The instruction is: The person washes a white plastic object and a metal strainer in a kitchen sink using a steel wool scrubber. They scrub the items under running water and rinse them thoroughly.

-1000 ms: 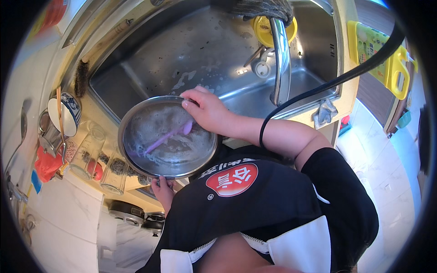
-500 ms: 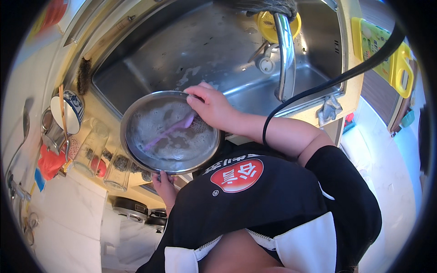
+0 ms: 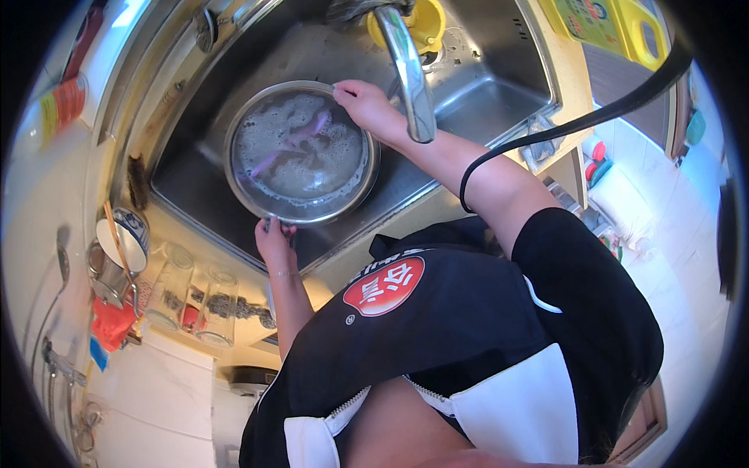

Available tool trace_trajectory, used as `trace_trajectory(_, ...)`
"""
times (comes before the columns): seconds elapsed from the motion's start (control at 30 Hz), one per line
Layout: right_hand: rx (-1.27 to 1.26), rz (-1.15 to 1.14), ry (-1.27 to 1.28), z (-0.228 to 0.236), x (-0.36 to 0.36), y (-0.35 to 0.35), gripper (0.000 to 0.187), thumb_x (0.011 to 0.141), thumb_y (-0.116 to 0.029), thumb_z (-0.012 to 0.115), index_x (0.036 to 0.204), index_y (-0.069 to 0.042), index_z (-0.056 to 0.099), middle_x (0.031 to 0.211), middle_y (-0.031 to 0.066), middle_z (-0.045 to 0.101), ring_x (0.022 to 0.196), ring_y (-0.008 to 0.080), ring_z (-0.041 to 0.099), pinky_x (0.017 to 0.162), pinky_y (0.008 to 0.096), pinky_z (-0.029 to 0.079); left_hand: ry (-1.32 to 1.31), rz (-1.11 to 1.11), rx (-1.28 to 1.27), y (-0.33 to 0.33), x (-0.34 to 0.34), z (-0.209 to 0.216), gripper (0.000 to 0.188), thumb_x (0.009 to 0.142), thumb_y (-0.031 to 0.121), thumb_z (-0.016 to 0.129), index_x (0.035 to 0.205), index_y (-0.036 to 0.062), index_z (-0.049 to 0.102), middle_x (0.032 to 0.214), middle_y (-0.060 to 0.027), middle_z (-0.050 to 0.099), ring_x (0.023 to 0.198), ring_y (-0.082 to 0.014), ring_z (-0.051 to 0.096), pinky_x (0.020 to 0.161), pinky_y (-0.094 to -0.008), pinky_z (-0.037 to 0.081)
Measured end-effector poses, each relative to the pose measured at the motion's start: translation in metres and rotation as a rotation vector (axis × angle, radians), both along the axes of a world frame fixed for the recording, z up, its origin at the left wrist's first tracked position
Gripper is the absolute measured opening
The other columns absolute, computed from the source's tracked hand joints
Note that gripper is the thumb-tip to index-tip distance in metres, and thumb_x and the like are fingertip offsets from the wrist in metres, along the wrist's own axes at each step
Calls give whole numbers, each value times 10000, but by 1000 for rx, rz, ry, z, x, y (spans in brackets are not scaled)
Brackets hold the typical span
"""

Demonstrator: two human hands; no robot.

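A round metal pan (image 3: 232,160) of sudsy water hangs over the sink (image 3: 468,117). My left hand (image 3: 275,240) is closed on the pan at its near side, where a short handle partly shows between the fingers. On the far right of the rim, my right hand (image 3: 363,106) pinches the edge, thumb on top. Inside the pan lies a purple long-handled tool (image 3: 269,162), partly under the foam; its exact kind is hard to make out. The faucet (image 3: 409,86) reaches over the sink just right of my right hand.
A yellow strainer (image 3: 425,27) sits behind the faucet, with a dark cloth beside it. A black hose (image 3: 562,136) crosses my right forearm. Left of the sink stand a patterned bowl (image 3: 129,238) and glass jars (image 3: 217,308). A yellow jug (image 3: 624,31) is at far right.
Both hands have carried the pan forward, away from my body and over the sink. The purple tool has stayed inside it, and the water's foam has shifted.
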State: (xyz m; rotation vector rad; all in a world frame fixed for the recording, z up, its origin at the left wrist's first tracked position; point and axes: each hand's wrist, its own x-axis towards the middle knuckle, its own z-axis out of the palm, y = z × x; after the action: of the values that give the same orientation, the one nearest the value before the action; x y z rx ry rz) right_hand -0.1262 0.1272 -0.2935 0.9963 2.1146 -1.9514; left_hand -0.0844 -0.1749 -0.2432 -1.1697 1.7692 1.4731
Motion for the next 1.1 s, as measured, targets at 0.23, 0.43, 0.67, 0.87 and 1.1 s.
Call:
trace_trajectory(0.23, -321, -182, -149, -37, 16, 36, 244, 895, -203, 551, 979, 15, 622, 851, 70, 621, 775, 127, 562, 700, 278, 457, -91, -102, 16, 22, -40, -81, 159, 910, 36, 468, 1063, -6, 451, 747, -47, 512, 597, -104, 504, 522, -257, 509)
trace_trajectory(0.43, -171, -137, -203, -101, 34, 37, 267, 857, -190, 507, 1059, -66, 630, 1012, 163, 637, 966, 346, 591, 841, 380, 466, -25, -154, -13, 32, -40, -89, 146, 899, 16, 465, 1040, -21, 461, 820, -74, 523, 590, -130, 530, 513, -260, 520)
trace_trajectory(0.67, 153, -71, -597, -7, 37, 85, 382, 791, -217, 587, 1128, -36, 585, 1161, 213, 569, 1031, 358, 574, 915, 386, 457, 80, -212, -119, 45, -24, -52, 287, 900, 18, 458, 1184, -7, 428, 1055, -112, 511, 696, -161, 564, 547, -267, 533)
trace_trajectory(0.87, 390, -195, -526, -71, 58, 151, 451, 750, -199, 625, 1190, -113, 571, 1129, 175, 599, 1013, 325, 599, 887, 365, 482, 122, -205, -75, 54, 13, -23, 285, 906, 51, 494, 1184, 23, 443, 1088, -111, 526, 631, -144, 550, 564, -281, 532)
trace_trajectory(1.1, 318, 325, -319, -87, 46, 150, 400, 753, -327, 649, 1109, -146, 631, 1030, 153, 646, 933, 294, 625, 817, 368, 488, 94, -221, 11, 83, 43, 11, 283, 904, 56, 517, 1183, 25, 477, 1082, -115, 560, 555, -77, 479, 566, -278, 534)
